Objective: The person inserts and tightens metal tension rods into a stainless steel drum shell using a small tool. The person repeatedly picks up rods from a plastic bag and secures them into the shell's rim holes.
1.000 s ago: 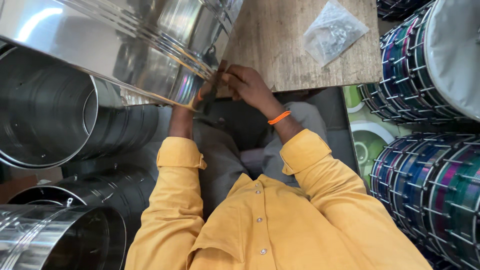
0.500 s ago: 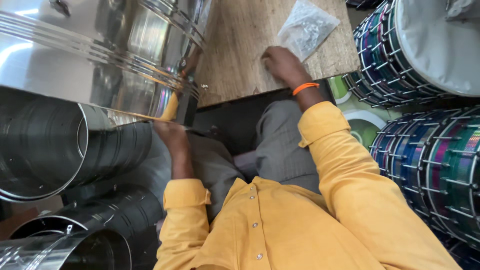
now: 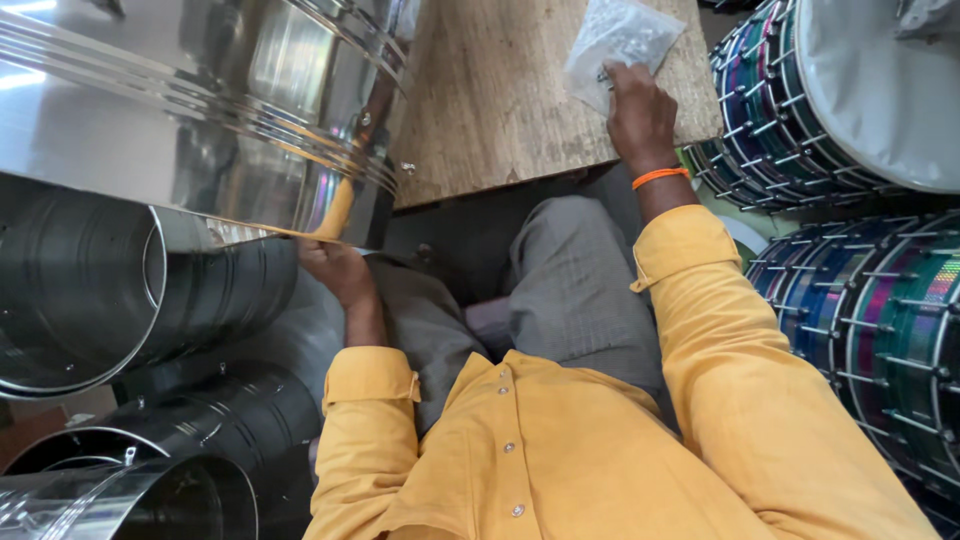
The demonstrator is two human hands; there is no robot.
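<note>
A seated person's right hand (image 3: 640, 115) is pressing its fingers onto a clear plastic bag (image 3: 620, 40) lying near the far right corner of the wooden board (image 3: 500, 110), while the left hand (image 3: 335, 268) is gripping the lower rim of a shiny steel drum shell (image 3: 170, 110) beside the board's left edge.

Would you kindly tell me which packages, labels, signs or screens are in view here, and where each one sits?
Clear plastic bag: crumpled pouch with small pieces inside, on the far right of the wooden board, under the right hand fingertips.
No labels, signs or screens show.
</note>
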